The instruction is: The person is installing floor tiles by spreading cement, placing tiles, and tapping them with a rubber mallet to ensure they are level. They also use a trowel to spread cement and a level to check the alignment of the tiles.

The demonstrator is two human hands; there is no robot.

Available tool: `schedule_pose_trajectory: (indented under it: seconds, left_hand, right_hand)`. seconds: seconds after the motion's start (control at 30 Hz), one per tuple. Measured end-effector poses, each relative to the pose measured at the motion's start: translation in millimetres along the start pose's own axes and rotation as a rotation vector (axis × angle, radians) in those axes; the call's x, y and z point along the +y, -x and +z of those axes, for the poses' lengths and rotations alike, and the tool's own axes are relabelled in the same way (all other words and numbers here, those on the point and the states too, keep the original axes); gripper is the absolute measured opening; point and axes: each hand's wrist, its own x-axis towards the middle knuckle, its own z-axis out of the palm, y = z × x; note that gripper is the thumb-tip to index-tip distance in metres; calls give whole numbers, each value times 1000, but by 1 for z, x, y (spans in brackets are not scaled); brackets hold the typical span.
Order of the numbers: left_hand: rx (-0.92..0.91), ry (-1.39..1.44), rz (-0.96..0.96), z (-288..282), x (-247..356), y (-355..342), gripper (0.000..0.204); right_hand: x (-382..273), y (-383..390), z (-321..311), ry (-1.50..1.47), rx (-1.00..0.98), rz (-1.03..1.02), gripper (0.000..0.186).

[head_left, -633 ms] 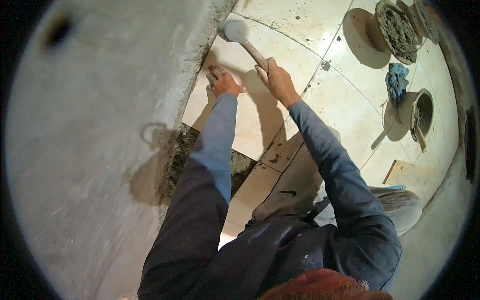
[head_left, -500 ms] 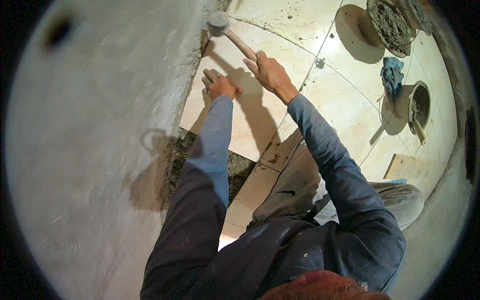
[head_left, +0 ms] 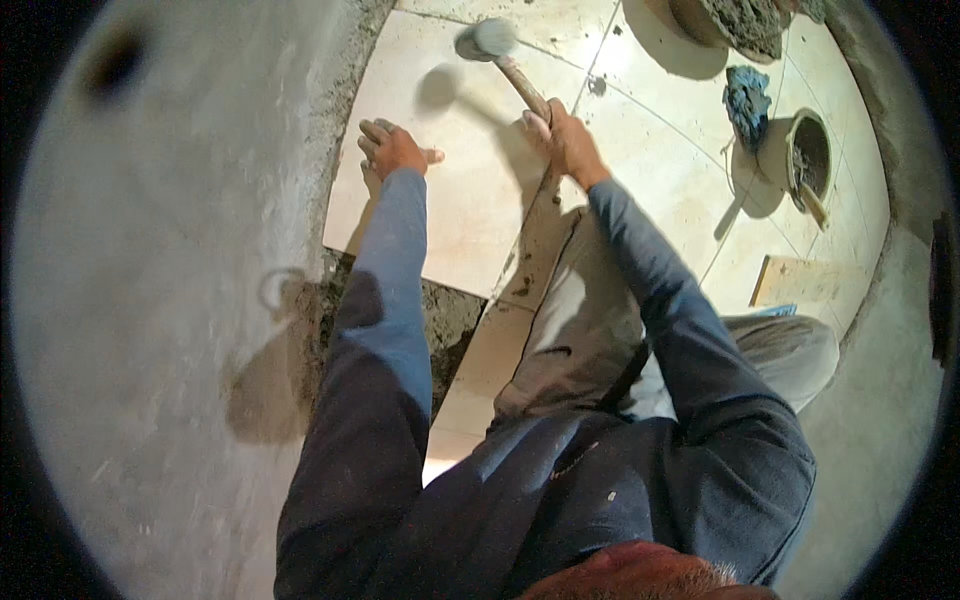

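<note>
My left hand lies with fingers spread on a cream floor tile along the grey plastered wall. My right hand grips the wooden handle of a mallet with a grey head, held over the tile, its shadow falling on the surface. Dark wet mortar shows below that tile's near edge, partly hidden by my left forearm. My bent legs in grey trousers are to the right of the mortar patch.
At the upper right sit a bucket heaped with mortar, a crumpled blue cloth and another bucket with a tool handle sticking out. A wooden board lies at the right on more laid tiles. Another curved grey wall edge runs along the far right.
The view has shifted, so floor things appear further left. The mallet head now sits more to the right relative to my left hand. My left hand stays spread on the tile.
</note>
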Motion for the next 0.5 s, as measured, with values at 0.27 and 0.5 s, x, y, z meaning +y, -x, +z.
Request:
schedule_pose_trajectory:
  seconds: [0.27,0.5]
  left_hand:
    - [42,-48,9,13,-19,0,115]
    - [167,1,122,50,-23,-25,118]
  right_hand:
    - [-28,22,-103,20,72,-260,39]
    - [98,45,-49,145,-32,-71,41]
